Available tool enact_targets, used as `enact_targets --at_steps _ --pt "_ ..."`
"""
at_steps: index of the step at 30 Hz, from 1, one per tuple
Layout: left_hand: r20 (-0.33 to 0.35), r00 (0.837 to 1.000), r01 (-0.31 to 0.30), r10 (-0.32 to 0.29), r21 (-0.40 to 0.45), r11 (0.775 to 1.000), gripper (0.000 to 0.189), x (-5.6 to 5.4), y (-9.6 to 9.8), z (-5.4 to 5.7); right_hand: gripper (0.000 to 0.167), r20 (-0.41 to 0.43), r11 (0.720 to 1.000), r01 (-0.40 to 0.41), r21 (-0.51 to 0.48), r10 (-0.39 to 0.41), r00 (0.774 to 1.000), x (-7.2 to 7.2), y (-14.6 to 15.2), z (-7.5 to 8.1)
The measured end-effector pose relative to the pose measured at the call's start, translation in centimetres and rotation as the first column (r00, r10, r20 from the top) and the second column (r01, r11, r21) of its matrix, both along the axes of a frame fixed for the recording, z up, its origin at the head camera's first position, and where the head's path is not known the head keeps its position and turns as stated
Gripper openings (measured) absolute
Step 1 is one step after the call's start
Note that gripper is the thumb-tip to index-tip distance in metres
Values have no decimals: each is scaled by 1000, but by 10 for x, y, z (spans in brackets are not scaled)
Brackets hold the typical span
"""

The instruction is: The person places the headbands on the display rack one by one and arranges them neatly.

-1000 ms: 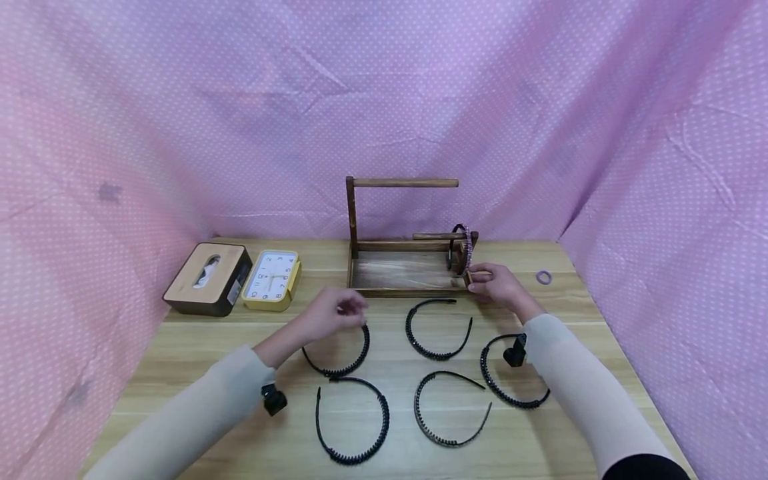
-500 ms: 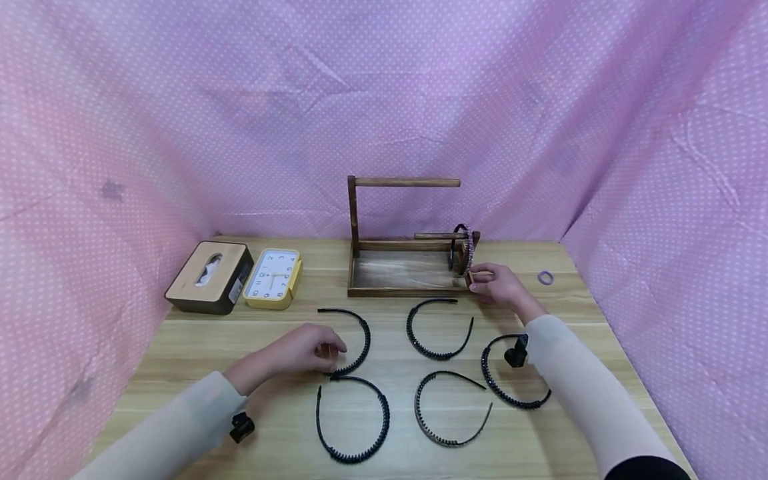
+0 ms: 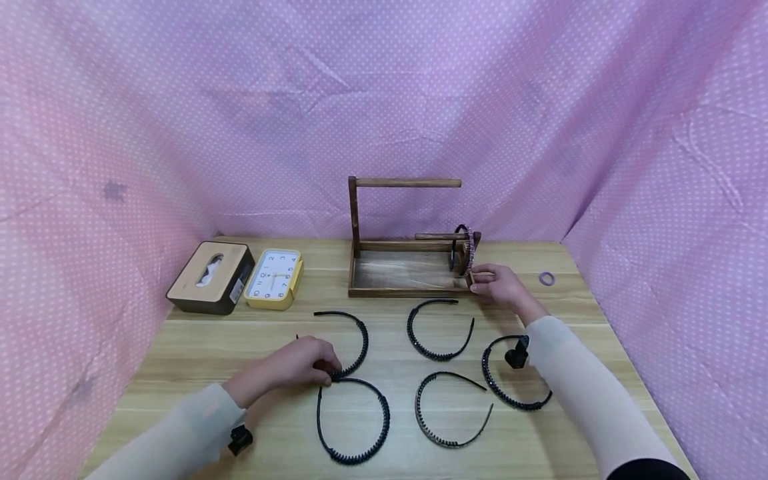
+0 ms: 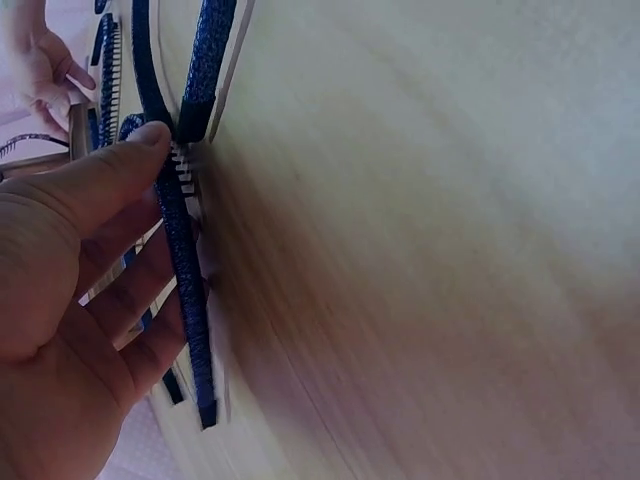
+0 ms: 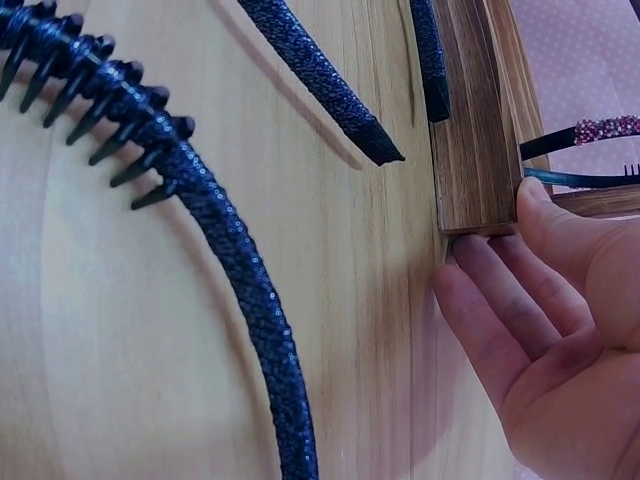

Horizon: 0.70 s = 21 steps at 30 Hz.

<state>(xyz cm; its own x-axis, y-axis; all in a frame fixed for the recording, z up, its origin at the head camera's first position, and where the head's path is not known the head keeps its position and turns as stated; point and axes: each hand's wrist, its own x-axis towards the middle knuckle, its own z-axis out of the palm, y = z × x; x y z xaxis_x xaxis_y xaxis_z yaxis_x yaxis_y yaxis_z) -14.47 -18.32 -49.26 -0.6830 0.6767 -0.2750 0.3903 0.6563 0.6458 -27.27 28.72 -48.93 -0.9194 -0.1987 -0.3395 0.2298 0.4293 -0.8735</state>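
Observation:
In the head view my left hand [image 3: 297, 363] is low over the table, pinching a black toothed headband [image 3: 365, 340] by its lower side. The left wrist view has the thumb laid on the band [image 4: 183, 240] and the fingers behind it. Just below lies a second black headband [image 3: 387, 420], close against the first. My right hand [image 3: 501, 288] grips the front right corner of a dark wooden rack [image 3: 390, 293], thumb inside the edge and fingers outside. On the rack's short lower rod [image 3: 435, 237] hangs a headband with pink beads [image 3: 470, 250].
Three more black headbands lie on the right half of the table: one near the rack [image 3: 441, 357], one in front [image 3: 420, 413], one under my right forearm [image 3: 489, 380]. A tissue box [image 3: 186, 280] and yellow clock [image 3: 270, 303] stand left. A purple ring [image 3: 541, 280] lies right.
My left hand has come down and left from above the upper-left headband and now pinches it; that band has shifted slightly left. The right hand stays on the rack.

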Motion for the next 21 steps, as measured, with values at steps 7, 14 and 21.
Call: enact_targets --at_steps 7,14,21 --pt "-40 999 16 -17 -33 999 20 5 2 -2 60 -3 1000 6 -3 -6 1000 0 0 -1" --pt "-87 996 -10 6 -44 999 15 4 -4 -3 61 3 1000 9 -8 -9 1000 1 0 -3" --pt "-144 989 1 -7 -43 999 14 3 -3 -3 60 -1 1000 11 -19 -11 1000 0 1 -3"
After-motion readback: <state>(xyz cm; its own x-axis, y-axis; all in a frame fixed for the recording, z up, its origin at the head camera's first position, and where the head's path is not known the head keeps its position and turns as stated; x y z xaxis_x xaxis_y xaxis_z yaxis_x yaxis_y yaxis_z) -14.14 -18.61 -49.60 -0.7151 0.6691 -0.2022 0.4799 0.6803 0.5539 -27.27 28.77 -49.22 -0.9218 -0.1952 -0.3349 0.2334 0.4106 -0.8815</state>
